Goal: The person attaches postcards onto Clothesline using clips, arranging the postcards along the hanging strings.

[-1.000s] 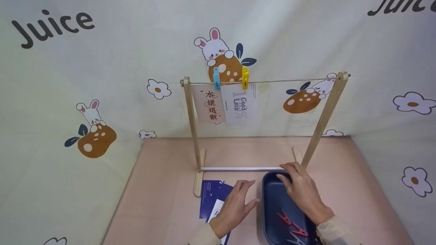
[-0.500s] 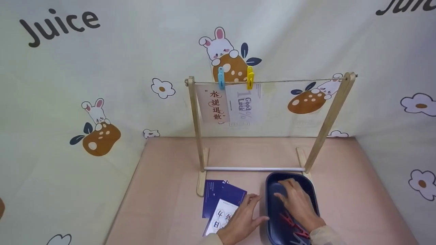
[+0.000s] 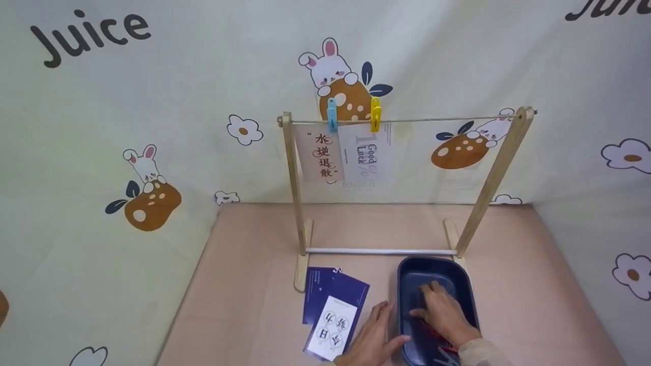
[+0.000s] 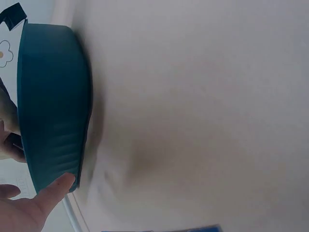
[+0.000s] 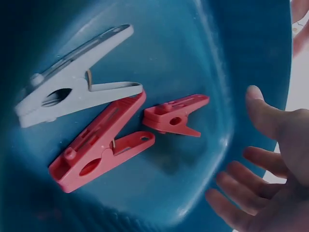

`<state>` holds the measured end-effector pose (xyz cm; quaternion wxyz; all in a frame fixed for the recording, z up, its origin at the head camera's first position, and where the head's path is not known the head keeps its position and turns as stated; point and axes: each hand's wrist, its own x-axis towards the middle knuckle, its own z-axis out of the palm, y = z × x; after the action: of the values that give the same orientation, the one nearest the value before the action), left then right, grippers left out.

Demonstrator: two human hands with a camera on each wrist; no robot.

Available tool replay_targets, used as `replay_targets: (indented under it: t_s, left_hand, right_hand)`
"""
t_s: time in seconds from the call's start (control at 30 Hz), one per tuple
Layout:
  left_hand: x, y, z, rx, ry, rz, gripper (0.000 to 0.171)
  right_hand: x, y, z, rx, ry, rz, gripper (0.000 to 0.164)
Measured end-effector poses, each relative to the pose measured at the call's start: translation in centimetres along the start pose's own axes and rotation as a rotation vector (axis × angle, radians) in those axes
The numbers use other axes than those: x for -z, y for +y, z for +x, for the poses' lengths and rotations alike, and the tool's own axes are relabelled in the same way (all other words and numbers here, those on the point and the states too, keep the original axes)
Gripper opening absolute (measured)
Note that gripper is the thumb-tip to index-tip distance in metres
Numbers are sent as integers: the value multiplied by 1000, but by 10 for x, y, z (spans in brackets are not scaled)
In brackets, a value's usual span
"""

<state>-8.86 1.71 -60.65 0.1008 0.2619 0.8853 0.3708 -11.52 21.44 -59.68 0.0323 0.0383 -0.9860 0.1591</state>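
My right hand [image 3: 445,312] reaches down into a dark blue tray [image 3: 402,284], fingers spread and holding nothing. In the right wrist view, a grey clothespin [image 5: 72,79], a large red clothespin [image 5: 96,150] and a smaller red clothespin [image 5: 171,116] lie on the tray floor, apart from the fingers. My left hand [image 3: 374,338] is beside the tray's left side, its fingers loosely extended. A fingertip overlaps the tray wall [image 4: 55,106] in the left wrist view; contact cannot be told. Left of that hand lie purple cards [image 3: 348,287] and a white printed card [image 3: 333,328].
Behind the tray stands a wooden frame [image 3: 493,178] with a string [image 3: 437,119] across its top and a white bar [image 3: 376,251] low down. A blue clothespin [image 3: 332,114] and a yellow clothespin [image 3: 375,114] hold a pinkish card [image 3: 320,157] and a white card [image 3: 363,157] there.
My right hand has moved from the tray's far right rim down into the tray. My left hand has drawn toward the near edge, uncovering more of the white printed card.
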Motion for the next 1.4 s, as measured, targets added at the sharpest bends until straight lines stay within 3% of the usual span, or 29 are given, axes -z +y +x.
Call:
replay_targets:
  t_s: [0.2, 0.47, 0.63, 0.93, 1.1, 1.17, 1.33, 1.4]
  left_hand:
    - [-10, -3, -4, -32, 12, 44, 71]
    - [-17, -5, -7, -59, 41, 40, 66]
    - [-21, -5, -8, 2, 13, -100, 65]
    - [-25, -7, -5, 118, -4, -486, 45]
    - [-23, -8, -6, 137, 6, -579, 39]
    - [-22, -9, -6, 121, 13, -564, 38]
    - [-17, -15, -10, 85, 61, -423, 42]
    - [-13, -18, -11, 123, 64, -385, 46]
  right_hand:
    - [0, 1, -6, -25, -135, 9, 56]
    - [-6, 2, -12, 22, -127, 1, 47]
    - [-10, 4, -15, 10, -143, 15, 41]
    - [-6, 4, -17, 33, -122, 28, 27]
    - [1, 1, -16, 46, -70, 12, 19]
    - [3, -1, -15, 38, -51, 10, 18]
    - [6, -5, -12, -2, -53, 60, 20]
    - [7, -6, -12, -13, -57, 87, 20]
